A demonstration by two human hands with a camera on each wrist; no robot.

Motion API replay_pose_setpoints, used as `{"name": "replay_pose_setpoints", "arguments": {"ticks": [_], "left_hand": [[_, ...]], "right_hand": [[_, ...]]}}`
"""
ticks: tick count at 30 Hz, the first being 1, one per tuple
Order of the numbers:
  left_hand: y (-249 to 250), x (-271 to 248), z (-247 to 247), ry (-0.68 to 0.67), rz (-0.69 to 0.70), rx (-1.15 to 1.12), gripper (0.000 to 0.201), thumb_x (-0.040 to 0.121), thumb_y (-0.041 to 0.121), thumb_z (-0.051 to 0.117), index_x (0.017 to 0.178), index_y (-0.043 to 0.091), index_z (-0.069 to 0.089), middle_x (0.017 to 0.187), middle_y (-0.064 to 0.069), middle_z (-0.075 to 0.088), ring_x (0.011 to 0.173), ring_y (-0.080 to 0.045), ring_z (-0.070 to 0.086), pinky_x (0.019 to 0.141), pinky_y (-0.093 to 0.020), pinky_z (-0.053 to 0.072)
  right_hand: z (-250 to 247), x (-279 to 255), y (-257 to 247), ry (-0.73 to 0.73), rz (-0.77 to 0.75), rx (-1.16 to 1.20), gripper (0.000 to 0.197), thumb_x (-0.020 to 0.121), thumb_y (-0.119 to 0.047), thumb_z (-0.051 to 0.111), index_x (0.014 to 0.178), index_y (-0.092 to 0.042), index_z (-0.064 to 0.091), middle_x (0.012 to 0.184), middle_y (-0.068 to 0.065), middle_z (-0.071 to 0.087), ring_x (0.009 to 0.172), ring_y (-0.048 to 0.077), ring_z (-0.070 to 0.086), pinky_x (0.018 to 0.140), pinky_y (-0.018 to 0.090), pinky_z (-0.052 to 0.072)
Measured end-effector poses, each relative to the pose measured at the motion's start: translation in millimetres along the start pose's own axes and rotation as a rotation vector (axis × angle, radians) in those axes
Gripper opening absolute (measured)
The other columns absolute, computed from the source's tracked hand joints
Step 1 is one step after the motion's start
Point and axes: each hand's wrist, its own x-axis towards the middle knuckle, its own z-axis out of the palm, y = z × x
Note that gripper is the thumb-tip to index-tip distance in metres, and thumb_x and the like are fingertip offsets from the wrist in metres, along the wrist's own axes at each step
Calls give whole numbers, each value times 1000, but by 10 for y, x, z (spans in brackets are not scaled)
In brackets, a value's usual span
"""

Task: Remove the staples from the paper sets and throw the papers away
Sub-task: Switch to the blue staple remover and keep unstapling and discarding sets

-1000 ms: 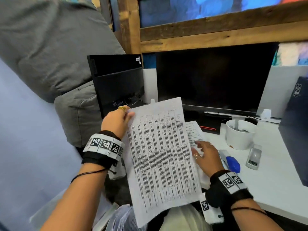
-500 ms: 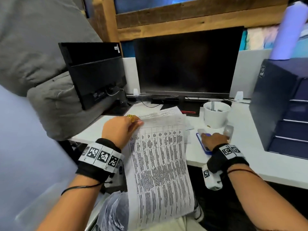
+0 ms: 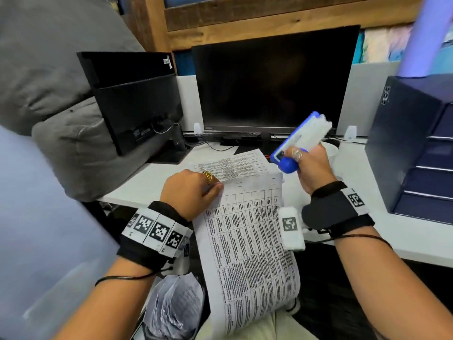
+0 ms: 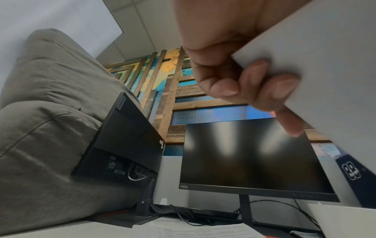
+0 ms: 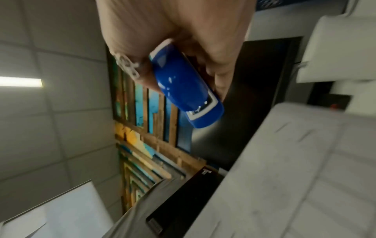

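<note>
The left hand (image 3: 190,192) is pinching the top corner of the paper set (image 3: 247,246), which is hanging over the desk's (image 3: 404,241) front edge. The right hand (image 3: 310,168) is gripping a blue staple remover (image 3: 297,141) above the desk. The staple seems not yet removed; throwing away is still left.

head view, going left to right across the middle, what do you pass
grey cushion → small monitor → left hand pinching the paper set → blue tool in the right hand → dark drawer box
</note>
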Motion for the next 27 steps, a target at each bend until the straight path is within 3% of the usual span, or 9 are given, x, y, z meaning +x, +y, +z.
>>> {"name": "replay_pose_setpoints", "arguments": {"ticks": [3,7,10,12,14,18,21,24,27], "left_hand": [[61,4,-13,-29,23,6,36,93,47,43,95,25,70,73,0,67,70,-21,61,57,-26,44],[139,5,-23,-41,25,-2,37,93,50,43,94,21,68,74,-4,66,74,-25,61,56,-26,34],[184,-10,-36,-23,21,-6,37,93,48,45,92,18,67,73,-6,64,75,-27,60,56,-26,29],[189,-10,-33,-19,19,12,41,92,50,42,97,20,68,75,-5,65,74,-25,60,56,-26,31],[192,-8,-19,-16,23,3,42,93,52,39,101,22,68,75,-2,66,73,-22,60,55,-25,32],[245,-29,-49,32,44,-77,35,93,49,43,105,27,69,75,-3,68,74,-22,61,56,-24,29],[257,-42,-57,42,55,-98,35,93,48,44,104,27,69,76,-3,68,74,-22,61,57,-23,30],[270,-56,-60,37,58,-106,35,92,46,48,94,19,70,68,-7,63,63,-22,53,52,-25,25],[281,-63,-55,32,48,-130,36,92,43,50,84,13,68,57,-3,52,58,-20,44,46,-25,19]], "right_hand": [[210,-118,-154,21,-47,23,46,63,-12,57,109,-10,52,95,3,60,90,19,59,83,35,52],[374,-263,-65,18,-136,-191,31,87,-26,63,112,-10,58,103,6,64,96,19,61,83,29,51],[405,-317,34,-1,-131,-269,19,90,-32,59,98,-14,63,92,0,65,85,11,60,70,17,46],[414,-341,63,-20,-115,-298,18,91,-33,58,86,-16,63,83,-3,65,77,8,59,65,15,44],[417,-342,87,-16,-111,-322,24,91,-34,57,81,-14,63,75,-4,63,71,7,58,61,16,42],[450,-352,100,11,-122,-352,39,91,-38,56,89,0,68,86,11,69,79,20,64,68,29,47],[470,-378,122,22,-127,-360,35,91,-37,56,85,-4,66,85,11,69,78,21,64,68,31,48],[480,-402,165,20,-112,-326,31,91,-37,55,86,-8,64,91,12,70,82,23,67,71,36,52],[476,-424,176,25,-66,-275,34,91,-37,55,90,-5,64,94,14,70,83,23,67,73,36,53]]}}
